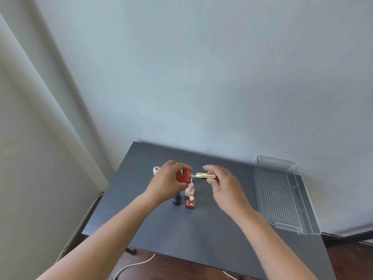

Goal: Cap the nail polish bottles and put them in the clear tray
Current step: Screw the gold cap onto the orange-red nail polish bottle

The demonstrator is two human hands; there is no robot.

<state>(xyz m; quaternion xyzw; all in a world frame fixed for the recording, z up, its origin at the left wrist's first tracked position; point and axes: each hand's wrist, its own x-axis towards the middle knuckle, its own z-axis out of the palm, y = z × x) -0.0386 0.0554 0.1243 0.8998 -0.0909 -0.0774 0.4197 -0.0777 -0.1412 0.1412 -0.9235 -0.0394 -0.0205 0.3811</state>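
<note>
- The left hand (169, 180) has its fingers (181, 166) curled round the red bottle (183, 176). It is held above the worktop (201, 229), tipped on its side, with the neck pointing toward the right hand (226, 188).
- The right fingers (212, 169) pinch the gold cap (204, 176) by its far end. The rest of that hand is loosely spread.
- The cap's long axis lies level and in line with the bottle's neck. Its open mouth faces the left fingers, and bare thread shows between mouth and bottle.
- Whether the cap has caught the thread I cannot tell. It looks only just started, so the next step is likely pushing it along that shared axis and twisting.
- The right hand is the nearer one to the tray (278, 199), which lies well beyond the right fingers, on the side away from the bottle.
- Count of bottles is five:
  - the red one in hand
  - a white bottle (156, 169) just behind the left fingers
  - a pink bottle (189, 191) below the gap between the two hands
  - a dark bottle (177, 200) under the left wrist
  - a crimson bottle (190, 203) beside the dark one, with a gold cap on it
- Caps off a bottle: one, the held one. Trays: one, with no bottle in it.
</note>
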